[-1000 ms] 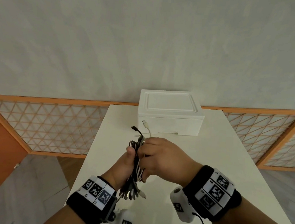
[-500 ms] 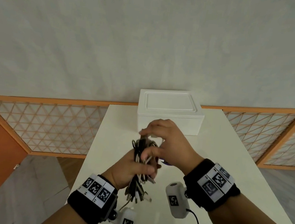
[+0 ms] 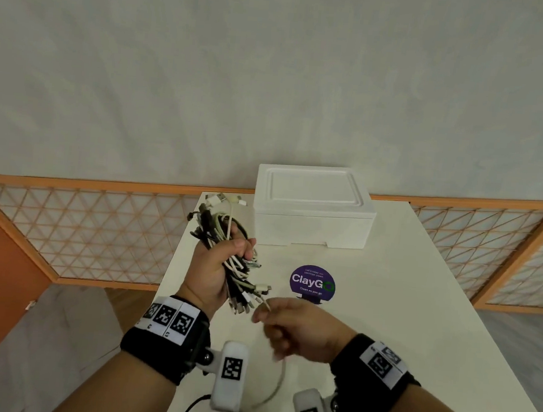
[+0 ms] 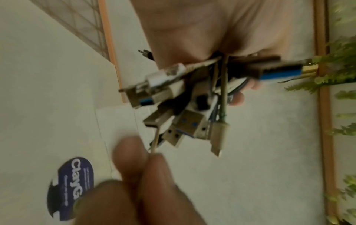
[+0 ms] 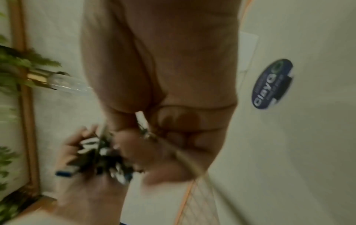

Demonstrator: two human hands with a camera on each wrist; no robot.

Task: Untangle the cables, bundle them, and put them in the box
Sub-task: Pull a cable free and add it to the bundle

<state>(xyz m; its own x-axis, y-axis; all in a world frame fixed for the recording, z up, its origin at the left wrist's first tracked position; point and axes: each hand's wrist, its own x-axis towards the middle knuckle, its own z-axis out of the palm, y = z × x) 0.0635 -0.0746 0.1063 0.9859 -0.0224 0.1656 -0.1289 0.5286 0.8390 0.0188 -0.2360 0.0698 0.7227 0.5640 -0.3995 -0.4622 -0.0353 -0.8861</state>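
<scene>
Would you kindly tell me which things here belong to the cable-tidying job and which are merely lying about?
Job:
- mixed black and white cable bundle, in the left hand
- single pale cable, pinched by the right hand
- white foam box, lid on

Lying about:
- round purple ClayGo sign
- white table

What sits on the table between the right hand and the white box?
In the head view, a round purple ClayGo sticker lies between the right hand and white box.
</scene>
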